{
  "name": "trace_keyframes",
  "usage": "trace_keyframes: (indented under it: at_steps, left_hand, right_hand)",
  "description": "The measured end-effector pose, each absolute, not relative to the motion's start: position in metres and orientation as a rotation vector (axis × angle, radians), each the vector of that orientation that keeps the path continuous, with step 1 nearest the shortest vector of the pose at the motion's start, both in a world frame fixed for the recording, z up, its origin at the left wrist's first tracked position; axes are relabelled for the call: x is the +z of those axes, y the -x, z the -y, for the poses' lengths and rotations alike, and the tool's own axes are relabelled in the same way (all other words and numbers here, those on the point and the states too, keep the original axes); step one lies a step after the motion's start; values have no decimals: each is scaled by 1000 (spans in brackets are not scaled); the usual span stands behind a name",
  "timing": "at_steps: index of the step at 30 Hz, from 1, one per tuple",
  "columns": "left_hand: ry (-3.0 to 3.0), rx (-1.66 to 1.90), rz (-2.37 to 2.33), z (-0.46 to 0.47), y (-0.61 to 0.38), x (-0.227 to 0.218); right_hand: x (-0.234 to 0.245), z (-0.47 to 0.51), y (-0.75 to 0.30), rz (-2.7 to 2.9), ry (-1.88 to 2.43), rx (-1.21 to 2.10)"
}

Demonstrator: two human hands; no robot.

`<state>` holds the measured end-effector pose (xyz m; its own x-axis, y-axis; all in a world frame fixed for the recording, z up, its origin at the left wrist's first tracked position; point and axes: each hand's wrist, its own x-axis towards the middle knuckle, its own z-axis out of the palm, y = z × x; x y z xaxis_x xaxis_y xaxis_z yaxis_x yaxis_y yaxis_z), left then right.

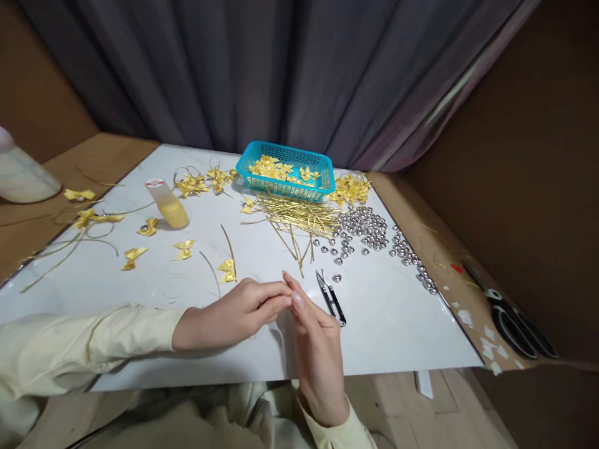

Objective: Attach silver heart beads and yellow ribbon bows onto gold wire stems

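Note:
My left hand (243, 313) and my right hand (317, 340) meet at the fingertips over the front of the white board. The fingers of both are pressed together in a pinch, and whatever lies between them is hidden. Just beyond my left hand lies a yellow ribbon bow (228, 270) beside a short gold cord (228, 243). Black-handled thread snips (333, 300) rest right of my right hand, blades pointing away. More yellow bows (183, 249) lie to the left, one with a silver bead (148, 227) on it.
A blue basket (285, 187) of yellow bows stands at the back. In front lie gold cords (299, 215) and silver heart beads (367, 224). A bottle with yellow contents (171, 209) stands left. Large black scissors (515, 324) lie at the right edge; a white container (23, 171) stands far left.

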<state>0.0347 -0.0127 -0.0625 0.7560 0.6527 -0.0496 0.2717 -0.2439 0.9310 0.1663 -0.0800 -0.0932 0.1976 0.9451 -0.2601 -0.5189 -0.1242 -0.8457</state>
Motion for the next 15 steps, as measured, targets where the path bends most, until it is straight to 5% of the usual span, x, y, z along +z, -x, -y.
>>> trace_keyframes:
  at_steps: [15]
  left_hand:
    - [-1981, 321, -782, -28, -20, -62]
  right_hand:
    - [-96, 76, -195, 486, 1115, 1276]
